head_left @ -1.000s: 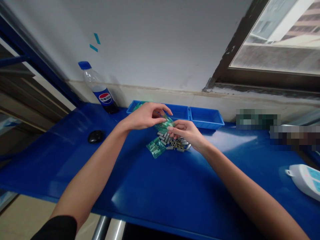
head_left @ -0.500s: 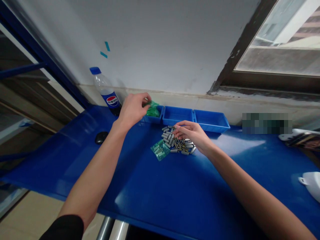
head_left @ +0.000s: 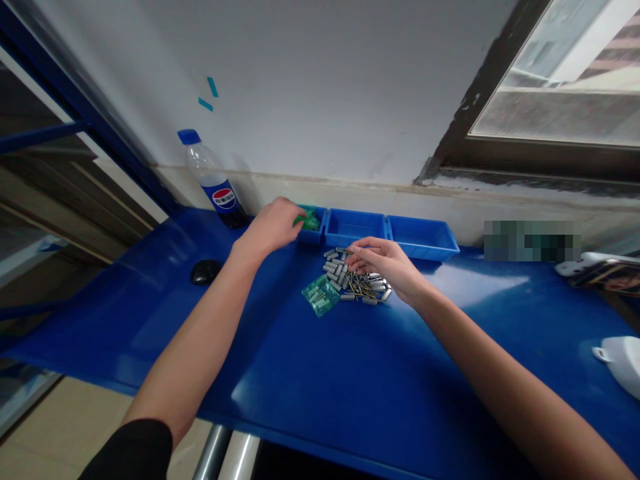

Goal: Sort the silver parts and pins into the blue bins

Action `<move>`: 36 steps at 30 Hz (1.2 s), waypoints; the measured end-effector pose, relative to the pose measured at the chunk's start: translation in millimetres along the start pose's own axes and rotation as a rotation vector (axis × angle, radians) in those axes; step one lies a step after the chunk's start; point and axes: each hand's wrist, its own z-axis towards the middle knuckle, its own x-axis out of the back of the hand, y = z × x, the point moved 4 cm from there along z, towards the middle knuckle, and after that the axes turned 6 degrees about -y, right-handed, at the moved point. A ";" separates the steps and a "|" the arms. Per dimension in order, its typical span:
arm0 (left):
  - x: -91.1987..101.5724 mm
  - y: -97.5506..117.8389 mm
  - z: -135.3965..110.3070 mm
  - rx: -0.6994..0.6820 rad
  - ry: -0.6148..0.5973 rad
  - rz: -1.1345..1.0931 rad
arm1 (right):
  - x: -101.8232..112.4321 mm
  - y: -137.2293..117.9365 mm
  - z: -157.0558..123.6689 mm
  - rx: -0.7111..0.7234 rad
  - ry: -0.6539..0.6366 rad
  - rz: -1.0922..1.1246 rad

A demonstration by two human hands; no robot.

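Note:
My left hand (head_left: 277, 225) reaches into the left blue bin (head_left: 311, 236), its fingers curled on a green plastic bag (head_left: 311, 219). Part of that bag is hidden behind the fingers. Over the pile of small metal cylinders (head_left: 333, 269) and thin brass-coloured pins (head_left: 357, 288) hovers my right hand (head_left: 380, 260), thumb and fingers drawn together. A small metal piece shows by its fingertips, but whether it is held I cannot make out. A flat green bag (head_left: 321, 295) with small cylinders inside lies at the pile's front left.
Two more blue bins, the middle one (head_left: 355, 230) and the right one (head_left: 424, 240), line the wall. A cola bottle (head_left: 220, 190) and a black mouse (head_left: 205, 271) are on the left. At the right edge of the blue table (head_left: 320, 380) sits a white object (head_left: 623, 363).
My left hand has lowered and moved slightly right into the left bin, with the green bag now lower in it. My right hand has stayed over the pile.

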 end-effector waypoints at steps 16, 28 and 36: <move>-44.5 52.1 -8.6 -0.221 -0.755 -0.258 | 0.8 1.1 0.4 -0.014 -0.021 -0.056; 4.3 49.2 -6.0 -0.313 -0.341 -0.675 | -4.7 4.7 0.1 0.107 -0.082 -0.160; 9.0 50.7 -11.5 -0.315 -0.362 -0.696 | -5.0 -1.0 -2.4 0.094 -0.011 -0.128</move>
